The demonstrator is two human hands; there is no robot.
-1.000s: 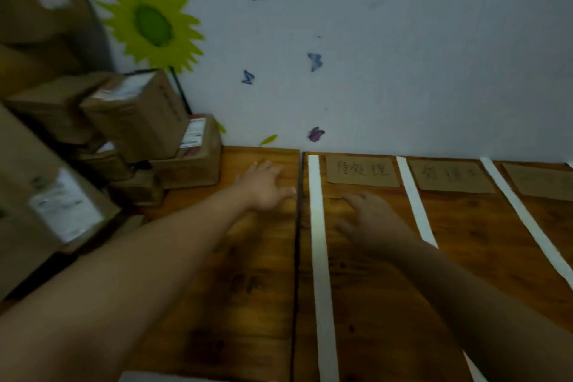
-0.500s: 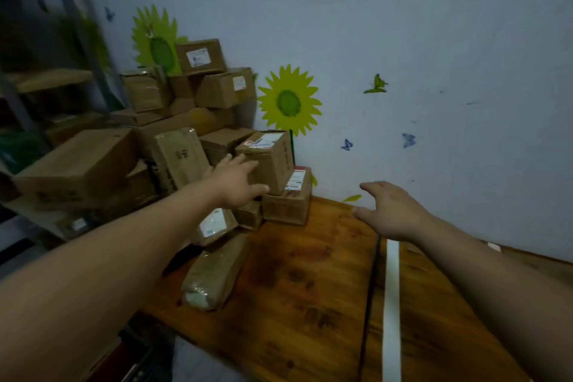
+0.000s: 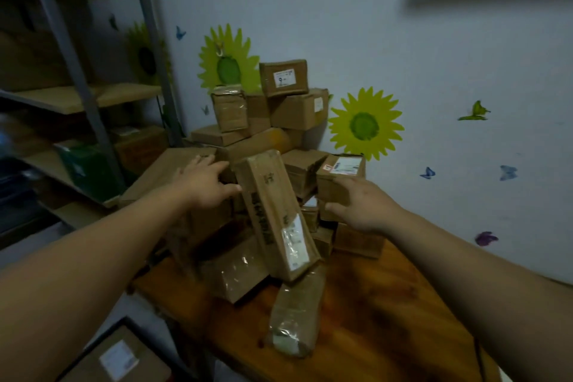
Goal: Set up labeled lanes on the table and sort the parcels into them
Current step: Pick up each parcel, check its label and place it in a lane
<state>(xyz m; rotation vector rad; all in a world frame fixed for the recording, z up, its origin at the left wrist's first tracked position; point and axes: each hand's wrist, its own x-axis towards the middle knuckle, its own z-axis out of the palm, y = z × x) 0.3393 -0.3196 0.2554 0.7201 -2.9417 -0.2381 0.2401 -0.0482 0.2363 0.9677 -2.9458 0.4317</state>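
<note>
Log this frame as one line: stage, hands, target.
stage: pre-grasp at parcel pile | left hand: open, left of leaning parcel | right hand: open, right of it | grasp: none yet

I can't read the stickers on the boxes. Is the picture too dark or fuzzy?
Head view: the light is dim, so the leaning box and its label look murky; glare shines off the flat packet; the shelves at the left edge are smeared.

left hand (image 3: 204, 184) spread, thumb by leaning parcel (image 3: 276, 217) | right hand (image 3: 364, 206) spread near labelled box (image 3: 339, 175) | parcel heap (image 3: 288, 115) on table (image 3: 387, 319)
</note>
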